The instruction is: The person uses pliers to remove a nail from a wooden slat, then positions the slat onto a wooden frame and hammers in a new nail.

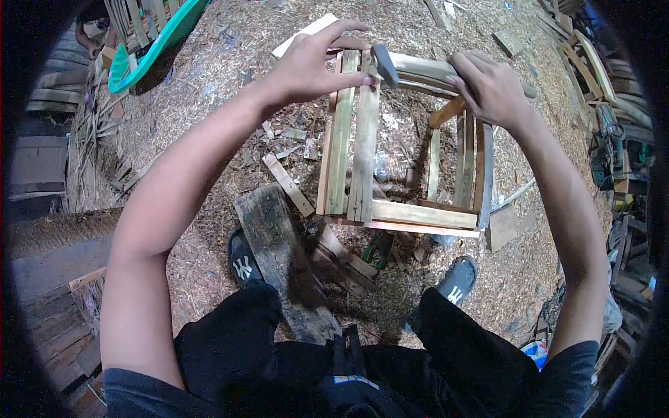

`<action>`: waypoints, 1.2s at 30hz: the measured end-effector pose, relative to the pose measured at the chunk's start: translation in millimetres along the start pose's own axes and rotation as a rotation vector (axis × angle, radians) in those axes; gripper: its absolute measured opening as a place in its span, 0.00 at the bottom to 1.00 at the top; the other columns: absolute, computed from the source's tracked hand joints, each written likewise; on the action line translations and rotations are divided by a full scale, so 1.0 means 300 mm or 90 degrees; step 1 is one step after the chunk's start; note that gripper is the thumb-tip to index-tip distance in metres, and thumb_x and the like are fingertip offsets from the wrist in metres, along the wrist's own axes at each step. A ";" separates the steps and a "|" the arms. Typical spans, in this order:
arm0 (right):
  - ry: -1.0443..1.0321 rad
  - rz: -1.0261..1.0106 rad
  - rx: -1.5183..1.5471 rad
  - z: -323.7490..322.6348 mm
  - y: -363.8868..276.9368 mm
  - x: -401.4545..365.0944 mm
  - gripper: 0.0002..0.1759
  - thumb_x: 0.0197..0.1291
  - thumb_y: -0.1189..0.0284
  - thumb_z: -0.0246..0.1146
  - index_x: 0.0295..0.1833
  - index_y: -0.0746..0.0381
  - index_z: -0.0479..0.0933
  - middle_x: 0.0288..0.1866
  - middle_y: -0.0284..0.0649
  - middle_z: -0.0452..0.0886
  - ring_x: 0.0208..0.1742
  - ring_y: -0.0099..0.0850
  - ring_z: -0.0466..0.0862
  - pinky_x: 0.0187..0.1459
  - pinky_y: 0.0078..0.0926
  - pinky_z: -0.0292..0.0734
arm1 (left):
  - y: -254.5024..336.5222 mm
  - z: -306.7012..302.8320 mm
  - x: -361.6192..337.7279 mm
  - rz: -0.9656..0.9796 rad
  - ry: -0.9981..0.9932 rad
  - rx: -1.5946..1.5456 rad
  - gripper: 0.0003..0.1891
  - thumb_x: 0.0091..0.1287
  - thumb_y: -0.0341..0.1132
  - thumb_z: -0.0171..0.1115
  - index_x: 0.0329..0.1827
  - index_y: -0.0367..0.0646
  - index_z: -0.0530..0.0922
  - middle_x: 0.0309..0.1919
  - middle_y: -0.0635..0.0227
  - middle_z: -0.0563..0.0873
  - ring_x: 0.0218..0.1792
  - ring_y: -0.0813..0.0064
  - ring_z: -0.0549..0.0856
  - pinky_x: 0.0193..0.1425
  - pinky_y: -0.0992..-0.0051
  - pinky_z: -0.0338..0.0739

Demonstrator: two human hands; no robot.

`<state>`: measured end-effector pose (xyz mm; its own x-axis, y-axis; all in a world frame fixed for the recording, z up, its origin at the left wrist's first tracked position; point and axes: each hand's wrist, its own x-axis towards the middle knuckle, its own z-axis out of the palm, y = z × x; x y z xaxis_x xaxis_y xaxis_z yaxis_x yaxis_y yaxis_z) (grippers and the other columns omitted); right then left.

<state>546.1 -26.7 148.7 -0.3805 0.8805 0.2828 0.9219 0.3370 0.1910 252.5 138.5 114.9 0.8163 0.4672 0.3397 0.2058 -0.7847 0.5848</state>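
A: Our left hand (pixel 313 66) lies spread, fingers pressing the slats (pixel 366 139) of the wooden frame (pixel 425 214); our right hand (pixel 490 87) is wrapped round the hammer (pixel 418 68) handle

B: The hammer head sits just beside those left fingertips, and the frame stands on the sawdust floor (pixel 209 83) between our slippers (pixel 242 261)

A: That's our worry: a glancing blow could catch a finger or split a thin slat

B: On loose shavings, the frame could skid too
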 end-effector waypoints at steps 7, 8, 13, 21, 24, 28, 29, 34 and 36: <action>0.023 -0.018 0.051 0.003 0.004 -0.005 0.11 0.76 0.61 0.59 0.52 0.58 0.72 0.38 0.47 0.83 0.38 0.51 0.86 0.36 0.49 0.81 | -0.011 0.007 -0.003 0.034 0.019 0.042 0.43 0.57 0.53 0.82 0.75 0.54 0.73 0.57 0.64 0.92 0.56 0.61 0.91 0.63 0.62 0.86; 0.035 -0.004 0.081 -0.001 -0.002 -0.004 0.12 0.77 0.61 0.58 0.51 0.58 0.73 0.38 0.48 0.83 0.37 0.53 0.86 0.37 0.50 0.81 | -0.012 0.005 -0.005 0.032 0.019 0.042 0.43 0.57 0.53 0.82 0.75 0.54 0.73 0.57 0.64 0.92 0.56 0.61 0.91 0.63 0.62 0.86; 0.028 0.017 0.102 -0.037 -0.013 -0.001 0.13 0.78 0.61 0.57 0.52 0.60 0.74 0.37 0.51 0.83 0.38 0.53 0.86 0.38 0.48 0.81 | -0.004 0.006 -0.009 0.026 0.016 0.015 0.41 0.58 0.55 0.82 0.73 0.50 0.76 0.56 0.63 0.92 0.58 0.63 0.91 0.63 0.64 0.85; -0.070 0.756 0.963 -0.223 -0.329 0.039 0.14 0.83 0.67 0.48 0.62 0.63 0.72 0.32 0.32 0.74 0.24 0.19 0.69 0.19 0.17 0.66 | -0.010 0.011 -0.013 0.027 0.014 0.024 0.38 0.59 0.55 0.81 0.70 0.49 0.79 0.57 0.60 0.91 0.58 0.62 0.90 0.64 0.62 0.85; -0.042 0.778 1.207 -0.214 -0.388 0.019 0.11 0.84 0.68 0.46 0.59 0.63 0.68 0.29 0.32 0.70 0.22 0.19 0.66 0.14 0.16 0.59 | -0.009 0.017 -0.009 0.011 0.017 0.014 0.40 0.59 0.55 0.81 0.72 0.50 0.77 0.58 0.60 0.91 0.58 0.62 0.90 0.64 0.62 0.85; 0.033 0.808 1.273 -0.204 -0.454 0.051 0.08 0.84 0.69 0.45 0.53 0.61 0.67 0.29 0.32 0.70 0.23 0.19 0.67 0.15 0.16 0.60 | -0.004 0.017 -0.011 0.010 0.016 0.011 0.41 0.58 0.53 0.82 0.74 0.51 0.75 0.57 0.60 0.91 0.58 0.64 0.90 0.64 0.63 0.85; 0.015 0.806 1.331 -0.178 -0.455 0.056 0.08 0.84 0.69 0.45 0.53 0.61 0.67 0.30 0.32 0.70 0.23 0.19 0.67 0.15 0.16 0.60 | -0.002 0.017 -0.011 0.012 0.016 0.010 0.41 0.58 0.53 0.82 0.74 0.51 0.75 0.57 0.60 0.91 0.58 0.64 0.90 0.64 0.63 0.85; 0.051 0.823 1.389 -0.180 -0.463 0.062 0.09 0.84 0.70 0.42 0.53 0.61 0.67 0.31 0.32 0.69 0.24 0.18 0.64 0.16 0.16 0.60 | -0.008 0.025 -0.015 0.008 0.023 -0.011 0.39 0.59 0.52 0.82 0.73 0.49 0.76 0.57 0.60 0.91 0.56 0.66 0.91 0.61 0.64 0.86; 0.046 0.835 1.386 -0.179 -0.461 0.073 0.09 0.84 0.70 0.42 0.53 0.61 0.67 0.31 0.32 0.69 0.24 0.18 0.64 0.17 0.16 0.59 | -0.002 0.020 -0.019 0.002 0.024 -0.004 0.39 0.59 0.52 0.82 0.72 0.49 0.77 0.58 0.60 0.91 0.56 0.66 0.91 0.61 0.64 0.86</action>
<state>406.4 -72.0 179.0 0.1714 0.8280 -0.5338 -0.6296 -0.3247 -0.7058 251.0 133.9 108.2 0.7963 0.4799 0.3682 0.2003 -0.7836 0.5881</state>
